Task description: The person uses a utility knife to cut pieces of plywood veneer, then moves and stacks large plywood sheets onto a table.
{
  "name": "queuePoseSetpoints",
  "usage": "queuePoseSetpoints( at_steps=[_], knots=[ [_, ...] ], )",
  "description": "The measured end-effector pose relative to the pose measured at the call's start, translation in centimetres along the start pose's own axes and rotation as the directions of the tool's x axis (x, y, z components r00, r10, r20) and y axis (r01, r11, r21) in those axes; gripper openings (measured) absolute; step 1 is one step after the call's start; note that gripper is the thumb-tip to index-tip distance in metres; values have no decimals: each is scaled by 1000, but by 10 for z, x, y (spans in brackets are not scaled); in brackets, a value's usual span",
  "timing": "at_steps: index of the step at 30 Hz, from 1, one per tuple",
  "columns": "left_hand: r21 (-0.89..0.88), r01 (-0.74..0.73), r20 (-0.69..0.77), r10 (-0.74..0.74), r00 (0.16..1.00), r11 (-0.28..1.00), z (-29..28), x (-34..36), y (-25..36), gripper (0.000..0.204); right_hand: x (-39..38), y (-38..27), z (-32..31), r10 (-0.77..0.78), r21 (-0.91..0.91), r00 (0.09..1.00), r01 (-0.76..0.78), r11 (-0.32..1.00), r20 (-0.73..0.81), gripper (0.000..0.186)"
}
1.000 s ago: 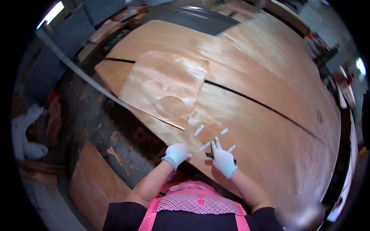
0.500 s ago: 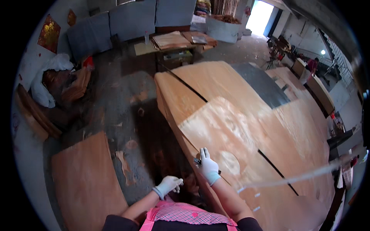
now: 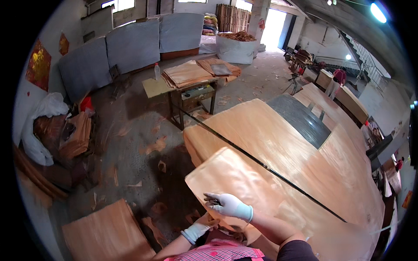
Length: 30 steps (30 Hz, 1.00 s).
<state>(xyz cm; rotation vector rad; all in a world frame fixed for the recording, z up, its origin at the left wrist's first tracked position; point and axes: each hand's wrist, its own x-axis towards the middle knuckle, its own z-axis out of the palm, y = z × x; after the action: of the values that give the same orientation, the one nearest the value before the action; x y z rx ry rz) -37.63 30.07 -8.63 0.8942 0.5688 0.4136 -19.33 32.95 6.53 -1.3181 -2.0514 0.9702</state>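
A pale wood veneer sheet [image 3: 230,172] hangs partly over the near left edge of a big veneer-covered worktable. My left hand [image 3: 199,228], in a white glove with fingertips bare, is closed at the sheet's near edge, apparently pinching it. Above the sheet is my right hand [image 3: 230,206], also gloved, with its fingers curled round a small dark tool [image 3: 213,201]; its kind cannot be made out. Across the table's veneer [image 3: 235,117] runs a long dark straight bar [image 3: 265,166], beyond both hands.
A veneer stack [image 3: 104,232] lies low at the left. Veneer scraps [image 3: 156,145] litter the floor. Ahead stands a small table with stacked sheets [image 3: 185,73] and a bottle [image 3: 157,71]. A dark panel [image 3: 300,117] lies on the worktable. Another person [image 3: 337,80] is far right.
The pale sheet has come toward me, over the table's edge. My left hand has moved right to it; my right hand has shifted left. The dark bar now shows along its length.
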Motion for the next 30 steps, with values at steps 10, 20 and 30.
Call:
queuePoseSetpoints(
  at_steps=[10,20,30],
  knots=[
    [-179,-417,-781,129,612,891,-157,57,208,18,113,69,-63,398,390,627,-159,907,-670,28],
    [74,-634,-860,371,350,770,-324,78,414,17,340,183,-2,764,899,633,-253,358,-126,46],
    [80,-632,-703,493,512,771,-496,221,584,20,527,224,-5,908,980,418,171,-98,17,27]
  ],
)
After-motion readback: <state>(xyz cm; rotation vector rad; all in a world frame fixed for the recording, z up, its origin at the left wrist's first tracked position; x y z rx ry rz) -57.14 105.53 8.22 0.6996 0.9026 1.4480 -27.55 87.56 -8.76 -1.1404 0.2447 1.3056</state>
